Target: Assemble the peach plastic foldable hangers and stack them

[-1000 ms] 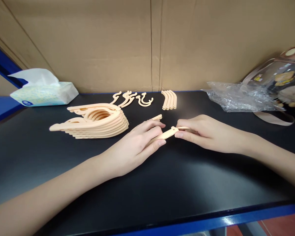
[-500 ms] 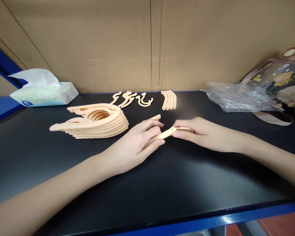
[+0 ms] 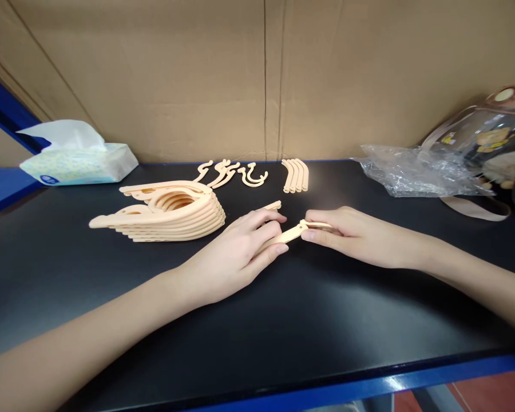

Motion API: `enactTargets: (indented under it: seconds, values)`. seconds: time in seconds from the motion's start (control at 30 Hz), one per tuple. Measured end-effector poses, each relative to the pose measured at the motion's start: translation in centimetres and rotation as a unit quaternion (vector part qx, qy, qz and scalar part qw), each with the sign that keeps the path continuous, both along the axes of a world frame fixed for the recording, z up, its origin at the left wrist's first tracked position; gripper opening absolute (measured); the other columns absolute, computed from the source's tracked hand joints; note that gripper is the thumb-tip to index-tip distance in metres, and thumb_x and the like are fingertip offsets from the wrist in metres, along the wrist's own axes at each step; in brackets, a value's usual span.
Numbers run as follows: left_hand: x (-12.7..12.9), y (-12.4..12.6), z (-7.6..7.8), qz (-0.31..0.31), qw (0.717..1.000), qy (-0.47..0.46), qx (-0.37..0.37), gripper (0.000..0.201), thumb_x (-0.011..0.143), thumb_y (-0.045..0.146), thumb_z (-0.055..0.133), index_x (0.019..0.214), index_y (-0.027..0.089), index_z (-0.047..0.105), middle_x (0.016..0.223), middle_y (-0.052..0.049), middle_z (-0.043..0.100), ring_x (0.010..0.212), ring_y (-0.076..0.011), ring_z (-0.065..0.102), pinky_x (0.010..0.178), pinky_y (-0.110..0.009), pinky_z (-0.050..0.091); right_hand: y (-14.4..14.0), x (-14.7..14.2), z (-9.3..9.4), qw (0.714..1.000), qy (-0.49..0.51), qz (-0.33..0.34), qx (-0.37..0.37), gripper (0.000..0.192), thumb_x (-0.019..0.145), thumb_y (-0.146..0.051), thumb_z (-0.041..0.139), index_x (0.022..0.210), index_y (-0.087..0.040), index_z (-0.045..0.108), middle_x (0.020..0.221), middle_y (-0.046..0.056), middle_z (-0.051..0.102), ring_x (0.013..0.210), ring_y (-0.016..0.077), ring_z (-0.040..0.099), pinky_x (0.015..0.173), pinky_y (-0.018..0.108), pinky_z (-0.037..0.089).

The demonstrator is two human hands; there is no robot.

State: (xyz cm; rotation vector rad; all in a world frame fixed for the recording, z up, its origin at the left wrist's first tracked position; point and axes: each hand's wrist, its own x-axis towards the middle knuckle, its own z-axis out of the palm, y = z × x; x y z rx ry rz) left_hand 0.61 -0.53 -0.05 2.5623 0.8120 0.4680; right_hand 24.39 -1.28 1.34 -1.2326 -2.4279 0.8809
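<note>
My left hand (image 3: pixel 244 246) is closed round a cream plastic hanger arm (image 3: pixel 292 233), most of it covered by my fingers. Another cream end (image 3: pixel 273 205) pokes out beyond that hand's fingertips. With thumb and forefinger, my right hand (image 3: pixel 347 233) pinches a curved cream hanger hook (image 3: pixel 320 225) whose base meets the end of the arm. Part of the hook lies hidden behind my right fingers. Left of my hands rests a stack of folded hangers (image 3: pixel 175 214). Loose hooks (image 3: pixel 225 173) and a row of curved hanger arms (image 3: pixel 296 175) lie farther back.
A tissue box (image 3: pixel 79 160) stands at the back left of the black table (image 3: pixel 283 337). Crumpled clear plastic (image 3: pixel 420 171) and a transparent bag (image 3: pixel 489 137) with a strap sit at the back right. Cardboard (image 3: pixel 175 80) walls off the rear.
The hook in my right fingers has tilted slightly and shows a little more of its surface. Both hands stay almost where they were, and the view shifts very slightly.
</note>
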Motion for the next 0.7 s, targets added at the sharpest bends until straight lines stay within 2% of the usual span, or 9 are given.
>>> enactTargets:
  seconds: [0.27,0.5,0.7]
  values:
    - [-0.27,-0.05,0.16,-0.009,1.0,0.005,0.0,0.025,0.1,0.033,0.037,0.089,0.019,0.055,0.13,-0.004,0.049,0.139,-0.0169,0.031,0.113,-0.028,0.028,0.06,-0.21,0.12,0.998,-0.011,0.053,0.043,0.032,0.1,-0.037,0.037,0.072,-0.021,0.039,0.06,-0.007,0.033,0.052,0.0087,0.034,0.052,0.026,0.026]
    - [-0.27,0.02,0.12,-0.02,1.0,0.017,0.018,0.024,0.101,0.033,0.034,0.095,0.021,0.055,0.132,-0.004,0.049,0.14,-0.0167,0.028,0.114,-0.03,0.028,-0.02,0.06,-0.09,0.987,-0.097,0.058,0.113,0.031,0.101,-0.038,0.032,0.075,-0.022,0.033,0.055,-0.008,0.033,0.046,0.0102,0.032,0.05,0.027,0.022]
    - [-0.28,0.02,0.17,-0.03,0.999,0.022,0.027,0.025,0.101,0.032,0.033,0.098,0.021,0.055,0.133,-0.005,0.049,0.14,-0.0176,0.029,0.114,-0.032,0.029,-0.34,0.06,0.06,0.961,-0.189,0.053,0.195,0.031,0.101,-0.04,0.025,0.079,-0.022,0.038,0.058,-0.005,0.045,0.046,0.0124,0.038,0.049,0.027,0.022]
